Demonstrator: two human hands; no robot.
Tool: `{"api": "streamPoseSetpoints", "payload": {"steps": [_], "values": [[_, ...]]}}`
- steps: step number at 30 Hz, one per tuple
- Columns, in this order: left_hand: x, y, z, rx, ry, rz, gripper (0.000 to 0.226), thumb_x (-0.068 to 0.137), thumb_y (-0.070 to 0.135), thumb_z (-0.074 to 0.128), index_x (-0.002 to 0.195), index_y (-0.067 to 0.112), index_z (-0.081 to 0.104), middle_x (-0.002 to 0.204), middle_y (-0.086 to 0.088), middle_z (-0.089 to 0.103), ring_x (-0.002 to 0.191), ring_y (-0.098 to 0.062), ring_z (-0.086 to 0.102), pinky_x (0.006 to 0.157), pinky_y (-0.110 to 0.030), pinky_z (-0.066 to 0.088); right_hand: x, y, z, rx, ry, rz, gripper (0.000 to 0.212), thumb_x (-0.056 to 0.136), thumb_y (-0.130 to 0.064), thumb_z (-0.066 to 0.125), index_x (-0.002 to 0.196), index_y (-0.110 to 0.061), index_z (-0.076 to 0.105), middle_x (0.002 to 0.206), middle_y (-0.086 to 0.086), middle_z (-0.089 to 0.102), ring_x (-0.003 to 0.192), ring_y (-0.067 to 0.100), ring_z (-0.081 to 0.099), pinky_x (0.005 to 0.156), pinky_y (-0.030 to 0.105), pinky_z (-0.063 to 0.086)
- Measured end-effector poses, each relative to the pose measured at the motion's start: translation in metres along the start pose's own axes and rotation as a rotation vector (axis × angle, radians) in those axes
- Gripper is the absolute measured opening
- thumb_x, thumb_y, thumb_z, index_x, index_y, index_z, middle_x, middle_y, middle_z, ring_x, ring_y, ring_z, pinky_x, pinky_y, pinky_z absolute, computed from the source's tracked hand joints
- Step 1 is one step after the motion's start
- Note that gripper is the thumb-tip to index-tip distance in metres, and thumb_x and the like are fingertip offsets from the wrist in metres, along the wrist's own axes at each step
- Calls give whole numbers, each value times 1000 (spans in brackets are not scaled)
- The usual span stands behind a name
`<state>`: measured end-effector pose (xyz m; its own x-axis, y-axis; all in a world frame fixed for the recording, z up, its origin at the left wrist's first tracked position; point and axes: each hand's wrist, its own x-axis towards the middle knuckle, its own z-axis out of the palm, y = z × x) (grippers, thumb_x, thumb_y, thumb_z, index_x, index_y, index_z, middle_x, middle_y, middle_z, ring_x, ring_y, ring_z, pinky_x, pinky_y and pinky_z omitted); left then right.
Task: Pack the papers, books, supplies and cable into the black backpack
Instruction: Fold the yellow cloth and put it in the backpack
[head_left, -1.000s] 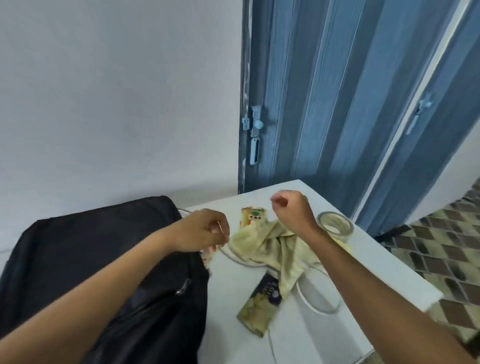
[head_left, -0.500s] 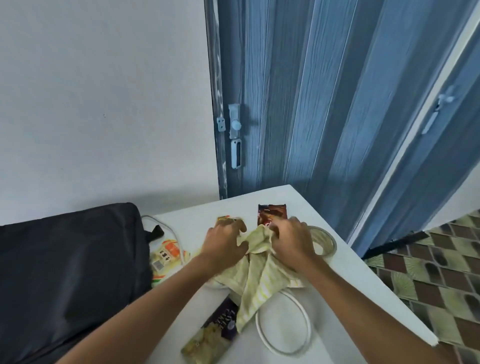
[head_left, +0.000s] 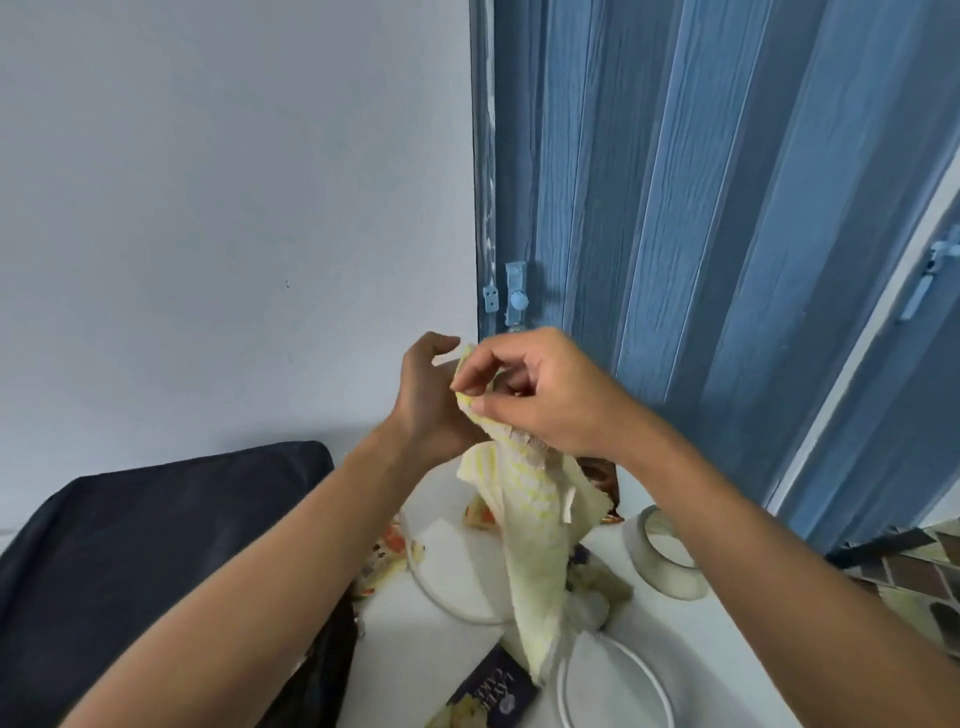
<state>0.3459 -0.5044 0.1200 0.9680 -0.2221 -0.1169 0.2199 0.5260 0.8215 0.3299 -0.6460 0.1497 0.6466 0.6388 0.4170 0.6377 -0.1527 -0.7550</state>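
Both hands hold a yellow-striped cloth (head_left: 524, 519) above the white table (head_left: 431, 649): right hand (head_left: 540, 395) pinching its top, left hand (head_left: 431, 400) behind; black backpack (head_left: 156, 561) lies left, white cable (head_left: 613, 680) near.

Both hands are up over the white table (head_left: 727, 649), the right hand (head_left: 540, 395) pinching the top edge of a pale yellow cloth (head_left: 530, 525) between thumb and fingertips. The left hand (head_left: 431, 400) sits just behind it, thumb raised, against the same edge. The cloth hangs down onto a looped white cable (head_left: 613, 675). Black backpack (head_left: 156, 545) on the left, tape roll (head_left: 670, 556) on the right, a dark packet (head_left: 493, 691) near the bottom edge.
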Motion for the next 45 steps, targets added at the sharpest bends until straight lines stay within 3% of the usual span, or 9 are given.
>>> {"api": "streamPoseSetpoints", "payload": {"steps": [4,10,14,18,23,26,34,39,45], "values": [[-6,31,3,45,-5,148,33,93,22,41,89,4,68,79,-15,64,68,-27,64,68,-33,54,3,-1,1,47,15,-9,13,85,0,66,87,-13,69,73,-4,67,59,0,59,57,15,46],[-11,63,6,299,5,442,48,82,-21,36,105,10,65,90,-6,67,82,-18,64,75,-28,56,3,85,-8,75,876,284,26,86,1,56,76,-22,62,73,-5,63,68,3,58,62,16,45],[-18,71,6,385,-28,491,57,80,-25,33,111,11,63,100,-7,63,88,-19,63,81,-31,56,-12,127,15,554,786,786,9,92,-16,53,90,-11,60,85,9,64,76,24,59,62,30,47],[-22,73,0,423,10,527,60,78,-25,31,112,13,64,99,-4,67,89,-18,64,80,-29,55,-21,121,56,929,525,1019,34,93,-29,44,84,0,59,77,19,69,71,33,64,61,33,49],[-30,76,-9,427,59,523,63,78,-25,27,113,14,64,102,-5,67,92,-19,63,82,-29,54,-16,105,81,1155,663,798,35,97,-24,37,79,-5,59,61,11,68,58,26,64,66,35,44],[-36,77,-15,422,89,522,64,79,-25,26,113,14,63,100,-3,69,90,-17,65,82,-28,55,-11,105,71,1187,789,688,29,98,-27,40,89,-10,62,86,14,69,76,29,66,83,45,49],[-44,79,-27,375,144,536,64,78,-25,27,114,14,63,103,-7,68,94,-20,65,87,-32,54,-12,94,71,1341,611,733,55,88,-57,51,108,-6,63,107,19,67,102,38,61,92,51,47],[-47,80,-32,383,181,516,59,80,-21,31,112,14,65,103,-5,67,92,-18,65,84,-31,55,-10,85,68,1103,614,631,21,87,-27,65,100,-11,70,96,8,73,95,26,65,89,44,51],[-54,88,-59,696,474,456,28,87,-5,52,91,14,72,87,0,66,74,-12,58,62,-19,46,3,89,14,801,689,507,1,83,-5,68,84,-6,68,78,8,71,72,21,68,67,32,54]]}}
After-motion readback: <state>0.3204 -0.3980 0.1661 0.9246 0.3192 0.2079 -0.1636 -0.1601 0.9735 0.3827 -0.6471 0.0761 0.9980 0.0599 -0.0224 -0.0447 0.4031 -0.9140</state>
